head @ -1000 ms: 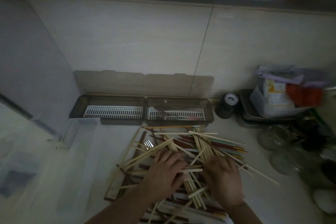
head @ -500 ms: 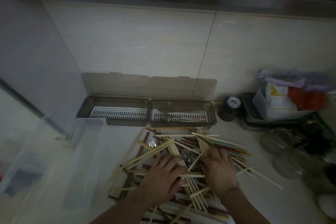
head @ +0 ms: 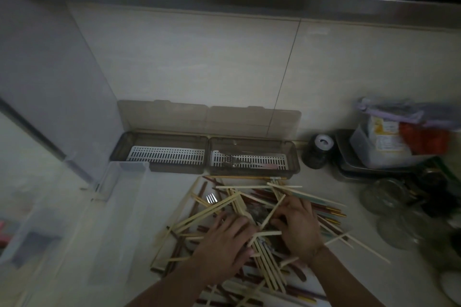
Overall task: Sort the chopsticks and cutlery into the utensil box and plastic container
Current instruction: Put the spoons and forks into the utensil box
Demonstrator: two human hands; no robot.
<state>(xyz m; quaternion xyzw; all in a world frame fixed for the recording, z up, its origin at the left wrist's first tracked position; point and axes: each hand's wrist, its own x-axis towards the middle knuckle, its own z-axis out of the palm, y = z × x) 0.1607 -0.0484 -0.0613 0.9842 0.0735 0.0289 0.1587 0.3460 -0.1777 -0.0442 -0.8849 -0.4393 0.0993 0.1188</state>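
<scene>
A tangled pile of light bamboo, dark brown and coloured chopsticks (head: 239, 204) lies on the counter, with a fork's tines (head: 211, 198) poking out at its left. My left hand (head: 223, 242) rests flat on the pile with its fingers stretched forward. My right hand (head: 298, 228) sits beside it, fingers curled down into the pile round some chopsticks. A metal utensil (head: 258, 212) shows dimly between the hands. The brown utensil box (head: 294, 157) stands against the wall, lid up; its right compartment holds a fork (head: 232, 158). A clear plastic container (head: 119, 177) stands to the left.
At the right are a dark jar (head: 318, 151), a metal tray (head: 349, 169) carrying a tub with packets, and several glass jars (head: 384, 197). A grey panel (head: 50, 77) walls off the left side. The scene is dim.
Both hands have shifted slightly forward over the pile, and the right hand's fingers have curled in. A few chopsticks near the hands have shifted. The view has tilted a little.
</scene>
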